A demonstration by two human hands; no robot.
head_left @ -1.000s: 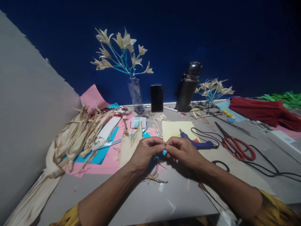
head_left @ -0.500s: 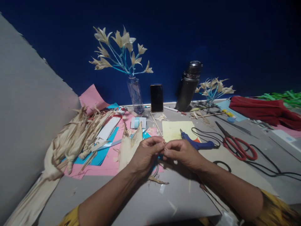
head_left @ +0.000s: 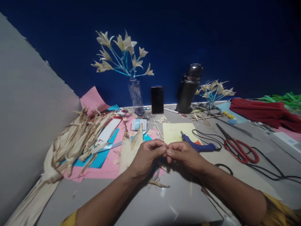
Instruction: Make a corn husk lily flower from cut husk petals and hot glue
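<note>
My left hand (head_left: 150, 154) and my right hand (head_left: 182, 154) meet fingertip to fingertip above the middle of the table. Both are closed in a pinch. A tiny pale bit shows between the tips, too small to name. Just left of my left hand lies a broad dried corn husk (head_left: 125, 153). Beyond my right hand rests a blue glue gun (head_left: 197, 145), its nozzle over a yellow paper (head_left: 171, 129). Farther right are scissors with red handles (head_left: 242, 150).
Dried husks (head_left: 68, 141) are heaped at left on pink and blue paper. Along the wall stand a clear vase (head_left: 136, 97) of husk flowers, a phone (head_left: 157, 99), a leaning thermos (head_left: 189, 89) and smaller husk flowers (head_left: 215, 89). A red cloth (head_left: 261, 113) and black cord (head_left: 268, 166) lie at right.
My hands stay together, with the fingertips drawn slightly closer and the pale bit less exposed. The whole view has shifted a little, so things sit slightly lower.
</note>
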